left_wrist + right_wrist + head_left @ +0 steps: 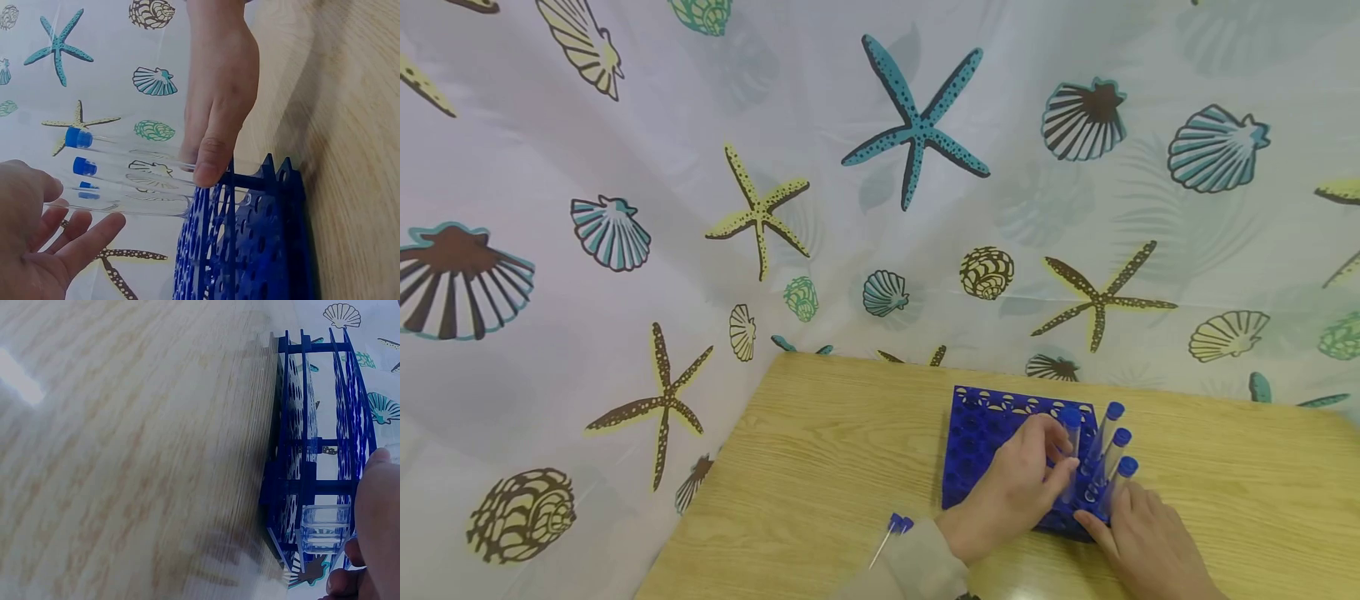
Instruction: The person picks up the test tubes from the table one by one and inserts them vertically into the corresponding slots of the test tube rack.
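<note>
A blue test tube rack [981, 450] stands on the wooden table, with several clear test tubes capped in blue along its right side. My left hand [1018, 475] pinches one clear test tube [150, 205] between thumb and fingers, above the rack's top. In the head view its blue cap [1070, 414] shows over the fingertips. My right hand [1153, 537] holds the rack's near right corner, the thumb over the top edge and the fingers around the side. Close to that hand, three more tubes with blue caps [1122, 437] stand tilted in the rack.
Two small blue-topped pieces [895, 521], one with a thin pale stem, lie on the table [805, 467] beside the left sleeve [917, 558]. A white curtain [850, 242] printed with shells and starfish hangs behind the table and along its left side.
</note>
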Tool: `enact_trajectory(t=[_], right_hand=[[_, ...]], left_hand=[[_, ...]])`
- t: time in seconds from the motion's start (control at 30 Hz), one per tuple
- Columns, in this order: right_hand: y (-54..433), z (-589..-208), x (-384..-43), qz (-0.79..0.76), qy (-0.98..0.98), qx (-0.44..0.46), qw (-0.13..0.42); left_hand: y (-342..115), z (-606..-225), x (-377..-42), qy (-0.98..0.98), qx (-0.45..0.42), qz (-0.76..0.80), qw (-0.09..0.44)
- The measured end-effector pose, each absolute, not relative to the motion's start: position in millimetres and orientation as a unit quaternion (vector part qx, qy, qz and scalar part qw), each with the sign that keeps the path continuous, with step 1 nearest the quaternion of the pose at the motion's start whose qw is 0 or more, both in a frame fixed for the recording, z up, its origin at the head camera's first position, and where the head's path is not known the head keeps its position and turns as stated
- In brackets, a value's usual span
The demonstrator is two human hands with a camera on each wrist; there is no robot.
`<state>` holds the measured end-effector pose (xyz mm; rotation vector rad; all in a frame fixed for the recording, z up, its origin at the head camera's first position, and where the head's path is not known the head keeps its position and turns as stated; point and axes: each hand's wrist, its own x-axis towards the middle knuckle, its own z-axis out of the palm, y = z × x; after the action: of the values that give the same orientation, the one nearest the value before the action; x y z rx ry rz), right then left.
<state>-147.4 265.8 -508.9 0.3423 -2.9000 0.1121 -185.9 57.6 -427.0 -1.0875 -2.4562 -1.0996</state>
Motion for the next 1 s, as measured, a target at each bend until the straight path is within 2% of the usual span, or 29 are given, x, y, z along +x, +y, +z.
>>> enact_trajectory(t=[0.3, 0.53, 1.0], right_hand=[[265.7, -511.2, -145.2, 0.050, -0.983, 0.119, 0.128], [266.5, -509.9, -146.1, 0.057, -0.986, 0.112, 0.108], [264.7, -507.8, -144.2, 0.061, -0.990, 0.099, 0.082]], left_hand=[[68.2, -436.2, -182.8, -0.862, -0.371, -0.305, 0.159], [71.0, -442.5, -179.2, -0.877, -0.376, -0.268, 0.136], [71.1, -458.3, -179.3, -0.875, -0.387, -0.257, 0.136]])
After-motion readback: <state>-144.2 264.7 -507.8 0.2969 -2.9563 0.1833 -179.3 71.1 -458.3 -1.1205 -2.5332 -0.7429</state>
